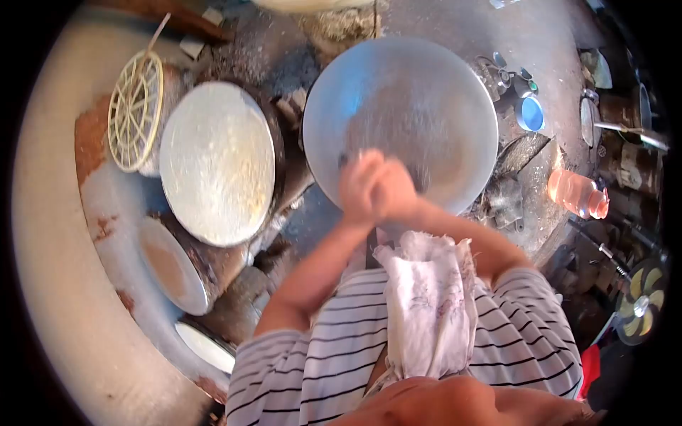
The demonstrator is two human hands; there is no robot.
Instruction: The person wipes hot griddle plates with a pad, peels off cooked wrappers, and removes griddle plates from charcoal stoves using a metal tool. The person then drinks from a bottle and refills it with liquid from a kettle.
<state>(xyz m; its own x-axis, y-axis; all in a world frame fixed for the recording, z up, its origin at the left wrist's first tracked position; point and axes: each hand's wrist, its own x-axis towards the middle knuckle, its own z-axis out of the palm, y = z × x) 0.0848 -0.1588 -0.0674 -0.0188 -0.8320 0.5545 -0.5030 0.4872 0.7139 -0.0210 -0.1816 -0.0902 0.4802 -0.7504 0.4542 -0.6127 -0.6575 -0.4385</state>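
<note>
My left hand and my right hand are brought together over the near edge of a wide, round metal pan. The fingers of both look closed and pressed against each other, slightly blurred. A small dark bit shows at the far side of my left hand; what it belongs to is hidden. Brownish streaks and a wet shine cover the inside of the pan. Between my forearms a whitish cloth hangs from my neck over a striped shirt.
Left of the pan stands a round vessel of pale, creamy contents, with a spoked round frame behind it. Another shallow pan lies nearer. On the right are a blue bowl, a pinkish plastic bottle and a fan.
</note>
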